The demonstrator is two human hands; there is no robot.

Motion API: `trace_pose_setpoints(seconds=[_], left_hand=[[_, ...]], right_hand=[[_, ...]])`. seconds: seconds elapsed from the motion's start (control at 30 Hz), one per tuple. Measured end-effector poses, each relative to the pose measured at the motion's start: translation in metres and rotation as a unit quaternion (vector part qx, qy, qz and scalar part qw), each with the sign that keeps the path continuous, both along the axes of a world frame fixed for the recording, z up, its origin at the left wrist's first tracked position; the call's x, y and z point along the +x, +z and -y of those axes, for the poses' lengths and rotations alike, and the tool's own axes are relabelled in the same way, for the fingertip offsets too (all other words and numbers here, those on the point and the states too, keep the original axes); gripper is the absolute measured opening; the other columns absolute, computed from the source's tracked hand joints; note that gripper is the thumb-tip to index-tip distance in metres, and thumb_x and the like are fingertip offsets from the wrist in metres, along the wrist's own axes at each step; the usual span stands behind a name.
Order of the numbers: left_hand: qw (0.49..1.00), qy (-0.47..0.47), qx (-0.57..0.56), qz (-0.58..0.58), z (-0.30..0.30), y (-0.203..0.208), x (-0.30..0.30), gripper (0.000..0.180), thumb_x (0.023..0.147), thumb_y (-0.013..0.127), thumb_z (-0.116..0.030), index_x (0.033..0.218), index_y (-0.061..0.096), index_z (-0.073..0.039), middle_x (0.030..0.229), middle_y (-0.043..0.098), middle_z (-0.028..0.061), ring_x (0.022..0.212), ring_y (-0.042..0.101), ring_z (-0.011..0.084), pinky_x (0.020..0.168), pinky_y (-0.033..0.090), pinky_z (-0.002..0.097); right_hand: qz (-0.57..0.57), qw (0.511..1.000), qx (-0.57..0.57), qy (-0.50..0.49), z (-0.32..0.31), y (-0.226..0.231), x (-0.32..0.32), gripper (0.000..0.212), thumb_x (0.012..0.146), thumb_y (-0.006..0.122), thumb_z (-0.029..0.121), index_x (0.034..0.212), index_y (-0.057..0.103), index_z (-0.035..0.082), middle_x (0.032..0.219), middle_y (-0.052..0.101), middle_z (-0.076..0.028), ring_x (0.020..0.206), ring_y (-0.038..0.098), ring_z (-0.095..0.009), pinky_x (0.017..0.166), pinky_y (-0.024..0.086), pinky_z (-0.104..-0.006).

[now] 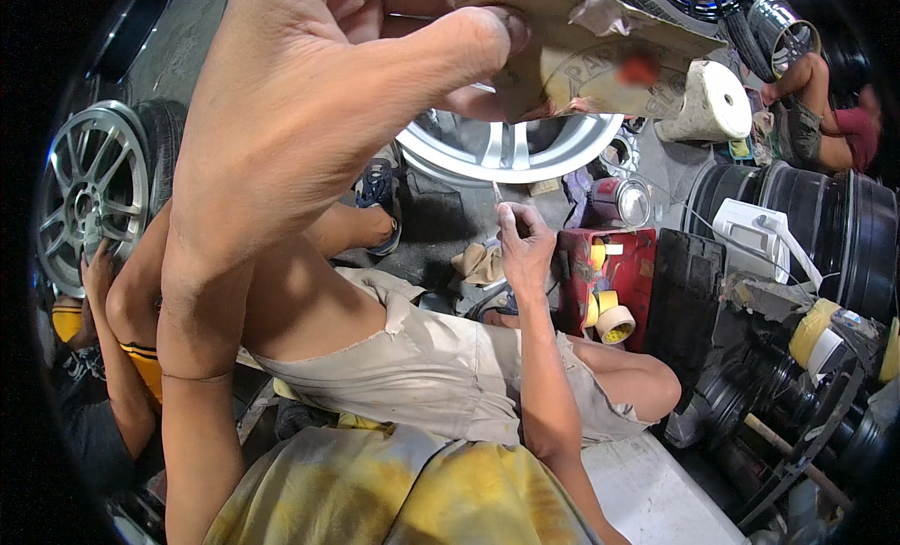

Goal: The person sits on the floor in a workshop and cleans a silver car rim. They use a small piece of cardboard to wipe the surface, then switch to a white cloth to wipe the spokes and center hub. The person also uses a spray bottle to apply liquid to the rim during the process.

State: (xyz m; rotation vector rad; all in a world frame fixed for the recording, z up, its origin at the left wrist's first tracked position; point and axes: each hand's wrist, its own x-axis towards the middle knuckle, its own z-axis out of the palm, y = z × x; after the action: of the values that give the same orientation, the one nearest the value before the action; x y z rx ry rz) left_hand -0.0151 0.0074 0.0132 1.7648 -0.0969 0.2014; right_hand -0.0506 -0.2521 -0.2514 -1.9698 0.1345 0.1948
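Note:
Close in front of me, my left hand [328, 114] pinches a piece of brown cardboard [553, 81] between thumb and fingers. A blurred red dab [638, 70] and a whitish smear show on the card. Below it, my right hand [527, 240] is raised over my lap, thumb and fingertips closed on a thin, pale-tipped stick-like tool [498, 194]; its exact kind is too small to make out. The tool's tip points up toward the lower edge of a silver wheel rim [511, 175], which the card and my left hand partly cover. Whether the tip touches the rim, I cannot tell.
Right of my knee, a red crate [637, 264] holds rolls of masking tape [614, 324], with a paint can [630, 203] behind. Black rims [797, 208] and a white device [750, 231] stand farther right. At left, another person's hand [97, 275] touches a grey rim [84, 170].

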Motion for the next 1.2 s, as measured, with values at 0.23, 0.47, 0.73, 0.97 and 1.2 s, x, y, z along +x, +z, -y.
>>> trace_pose_setpoints(seconds=[0.23, 0.47, 0.73, 0.97, 1.2], left_hand=[[1.000, 0.008, 0.008, 0.006, 0.006, -0.002, -0.004, 0.014, 0.095, 0.070, -0.012, 0.106, 0.066, -0.004, 0.098, 0.071, 0.0051, 0.082, 0.070, 0.0087, 0.072, 0.060, 0.0229], [1.000, 0.012, 0.015, 0.006, 0.008, -0.001, -0.002, 0.014, 0.095, 0.070, -0.012, 0.106, 0.066, -0.004, 0.097, 0.072, 0.0049, 0.081, 0.070, 0.0085, 0.071, 0.060, 0.0226], [1.000, 0.017, 0.014, -0.007, 0.006, 0.000, -0.003, 0.013, 0.095, 0.070, -0.011, 0.105, 0.066, -0.004, 0.096, 0.072, 0.0046, 0.080, 0.069, 0.0083, 0.071, 0.059, 0.0224], [1.000, 0.017, 0.002, -0.012, 0.010, 0.002, 0.003, 0.013, 0.095, 0.070, -0.011, 0.105, 0.066, -0.004, 0.095, 0.072, 0.0044, 0.079, 0.069, 0.0081, 0.070, 0.059, 0.0221], [0.999, -0.017, -0.020, -0.040, 0.005, 0.003, 0.008, 0.015, 0.095, 0.069, -0.007, 0.109, 0.066, -0.003, 0.102, 0.071, 0.0066, 0.084, 0.069, 0.0084, 0.069, 0.059, 0.0222]], right_hand=[[0.036, 0.996, -0.037, -0.076, 0.025, -0.005, 0.010, 0.024, 0.097, 0.067, 0.019, 0.098, 0.072, -0.004, 0.079, 0.068, -0.012, 0.073, 0.063, -0.018, 0.073, 0.051, -0.0343], [0.024, 0.999, -0.035, -0.032, 0.008, 0.006, 0.007, 0.023, 0.097, 0.067, 0.019, 0.098, 0.072, -0.003, 0.082, 0.068, -0.013, 0.075, 0.062, -0.018, 0.075, 0.050, -0.0344], [0.048, 0.995, -0.039, -0.073, 0.020, 0.002, 0.009, 0.020, 0.097, 0.068, 0.017, 0.098, 0.073, -0.003, 0.078, 0.067, -0.011, 0.070, 0.061, -0.018, 0.070, 0.050, -0.0330], [0.026, 1.000, 0.001, -0.017, -0.001, 0.004, 0.001, 0.022, 0.101, 0.061, 0.019, 0.100, 0.068, -0.001, 0.085, 0.067, -0.010, 0.077, 0.059, -0.017, 0.073, 0.048, -0.0328], [0.054, 0.984, 0.114, -0.124, 0.016, -0.025, -0.007, 0.019, 0.103, 0.060, 0.018, 0.107, 0.067, 0.000, 0.090, 0.068, -0.006, 0.085, 0.059, -0.013, 0.080, 0.049, -0.0300]])
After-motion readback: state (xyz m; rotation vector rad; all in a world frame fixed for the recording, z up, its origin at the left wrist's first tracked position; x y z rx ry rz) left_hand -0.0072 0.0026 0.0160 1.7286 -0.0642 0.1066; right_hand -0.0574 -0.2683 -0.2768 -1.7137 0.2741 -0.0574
